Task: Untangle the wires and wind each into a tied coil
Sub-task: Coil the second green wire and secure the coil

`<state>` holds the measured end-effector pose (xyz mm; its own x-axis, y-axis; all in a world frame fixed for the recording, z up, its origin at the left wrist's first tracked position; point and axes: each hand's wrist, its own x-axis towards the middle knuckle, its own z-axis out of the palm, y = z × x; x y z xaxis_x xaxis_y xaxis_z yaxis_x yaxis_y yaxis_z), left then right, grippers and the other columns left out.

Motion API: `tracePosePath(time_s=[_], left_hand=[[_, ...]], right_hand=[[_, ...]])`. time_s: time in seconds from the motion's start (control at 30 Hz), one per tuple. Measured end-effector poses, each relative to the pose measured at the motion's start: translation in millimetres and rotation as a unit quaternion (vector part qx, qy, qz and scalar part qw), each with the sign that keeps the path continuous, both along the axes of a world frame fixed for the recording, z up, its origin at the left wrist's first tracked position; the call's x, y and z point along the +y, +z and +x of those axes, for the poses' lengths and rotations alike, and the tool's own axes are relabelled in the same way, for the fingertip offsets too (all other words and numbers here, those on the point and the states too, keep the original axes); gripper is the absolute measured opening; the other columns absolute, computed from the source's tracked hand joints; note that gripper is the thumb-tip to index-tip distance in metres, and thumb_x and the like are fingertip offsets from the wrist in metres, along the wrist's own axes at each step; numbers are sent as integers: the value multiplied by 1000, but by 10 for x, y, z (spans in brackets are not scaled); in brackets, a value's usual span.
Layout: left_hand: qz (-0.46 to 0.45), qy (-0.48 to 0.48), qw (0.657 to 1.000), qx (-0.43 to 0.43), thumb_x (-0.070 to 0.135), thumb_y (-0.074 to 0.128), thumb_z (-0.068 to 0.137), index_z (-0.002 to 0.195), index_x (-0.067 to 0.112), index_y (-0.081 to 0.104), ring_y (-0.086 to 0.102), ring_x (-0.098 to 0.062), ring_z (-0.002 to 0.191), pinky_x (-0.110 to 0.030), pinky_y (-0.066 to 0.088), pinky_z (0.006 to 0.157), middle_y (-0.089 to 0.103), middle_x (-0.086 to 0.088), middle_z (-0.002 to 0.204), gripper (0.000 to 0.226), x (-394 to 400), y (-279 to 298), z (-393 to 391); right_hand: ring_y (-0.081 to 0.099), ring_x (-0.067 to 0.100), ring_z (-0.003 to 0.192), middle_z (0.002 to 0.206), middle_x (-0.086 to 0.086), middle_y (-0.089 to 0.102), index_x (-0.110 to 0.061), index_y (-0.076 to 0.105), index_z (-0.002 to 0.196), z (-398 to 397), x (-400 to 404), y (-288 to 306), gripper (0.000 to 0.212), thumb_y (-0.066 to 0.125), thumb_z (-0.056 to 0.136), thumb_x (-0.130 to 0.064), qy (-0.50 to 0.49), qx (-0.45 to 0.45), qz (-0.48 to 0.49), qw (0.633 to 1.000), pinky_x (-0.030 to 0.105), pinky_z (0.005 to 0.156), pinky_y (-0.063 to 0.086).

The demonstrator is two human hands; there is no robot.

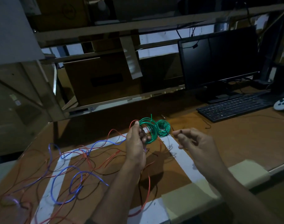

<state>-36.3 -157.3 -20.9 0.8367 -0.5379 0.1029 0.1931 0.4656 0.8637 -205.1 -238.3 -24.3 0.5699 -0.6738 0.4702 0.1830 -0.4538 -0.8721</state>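
Left hand gripping green coil, looped round fingers; right hand pinching wire end beside coil, above table.

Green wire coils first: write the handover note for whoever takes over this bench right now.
Left hand grips the larger green wire coil above the brown wooden table. Right hand has its fingers curled beside the smaller green wire coil; whether they pinch a wire end is unclear. Green is wound; ties not visible. Long red wire and blue wire are left, lying tangled.
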Motion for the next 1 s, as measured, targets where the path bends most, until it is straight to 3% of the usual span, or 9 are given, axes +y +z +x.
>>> tracePosePath(time_s=[0.2,0.33,0.4,0.53,0.7,0.83,1.0], left_hand=[[18,21,999,-41,29,48,109,79,19,47,36,-8,55,-28,41,66,37,7,64,31,10,-6,29],[35,30,997,-69,29,47,109,80,20,48,38,-6,56,-26,38,65,41,9,66,31,29,4,0],[54,29,993,-101,30,45,110,80,20,50,40,-4,56,-24,37,64,47,15,61,32,51,7,-47],[69,29,987,-144,31,44,110,79,22,54,42,-2,58,-26,36,63,50,17,59,34,54,23,-100],[53,17,991,-119,51,39,108,81,20,59,53,-8,60,-30,42,66,59,8,64,45,38,-6,-100],[34,-7,996,-81,44,51,106,87,16,66,68,-17,74,-38,51,78,71,-3,76,37,33,-23,-73],[48,10,998,-32,45,60,100,70,27,73,58,-24,70,-40,41,69,65,-3,68,37,50,-17,-5]], right_hand=[[60,-4,66,86,-13,74,-22,77,94,-17,258,0,23,56,102,-21,72,44,78,993,15,55,50],[55,-7,56,72,-10,72,-18,78,93,132,272,-88,23,58,103,-20,50,57,145,986,12,47,42],[56,-5,57,70,-12,71,-18,78,93,216,273,-93,23,58,103,-21,42,59,152,986,13,49,42],[65,5,73,84,-3,76,-20,78,96,365,276,-39,18,61,101,-23,20,28,161,986,18,58,50],[73,13,75,85,0,77,-19,75,99,470,342,20,9,68,96,-24,-26,-15,169,985,22,64,58],[74,13,71,79,1,76,-18,75,92,512,425,6,4,71,94,-20,-48,-37,170,983,25,64,61],[75,12,73,79,1,77,-18,75,88,540,455,-21,6,72,93,-19,-43,-29,152,987,26,65,62]])
